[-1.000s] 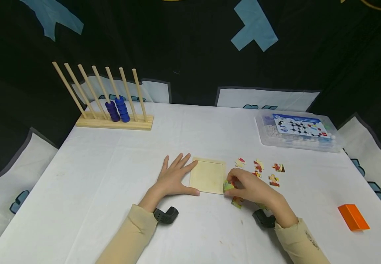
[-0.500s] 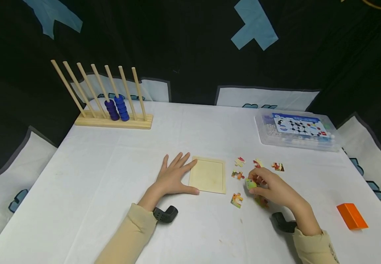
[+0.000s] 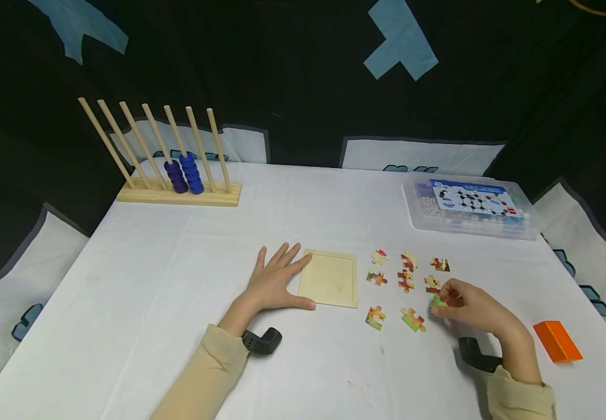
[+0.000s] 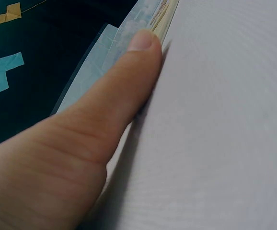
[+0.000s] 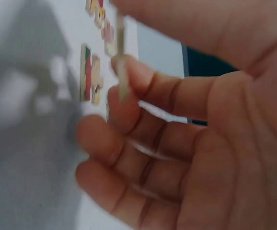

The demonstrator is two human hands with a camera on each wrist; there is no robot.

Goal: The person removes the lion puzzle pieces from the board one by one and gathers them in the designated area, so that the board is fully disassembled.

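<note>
With its fingers spread, my left hand (image 3: 276, 284) lies at the left edge of a square wooden puzzle tray (image 3: 329, 280), whose inside is bare. My right hand (image 3: 473, 303) pinches a green jigsaw piece (image 3: 437, 301) between thumb and fingers; in the right wrist view the puzzle piece (image 5: 121, 57) appears edge-on. Several other jigsaw pieces lie in rows right of the tray, among them a red-and-yellow piece (image 3: 405, 281), a green-and-orange piece (image 3: 413, 319) and an orange piece (image 3: 375, 318). Just beyond the right fingertips is another piece (image 3: 431, 284).
An orange block (image 3: 557, 341) lies right of the right forearm. At the back right stands a clear plastic case (image 3: 470, 207) with a molecule label. A wooden peg rack (image 3: 179, 195) with purple and blue beads occupies the back left of the white table (image 3: 124, 303).
My right hand has carried the green piece rightward from the tray's right edge to the right-hand column of pieces, uncovering pieces behind it. The left hand has stayed in place.
</note>
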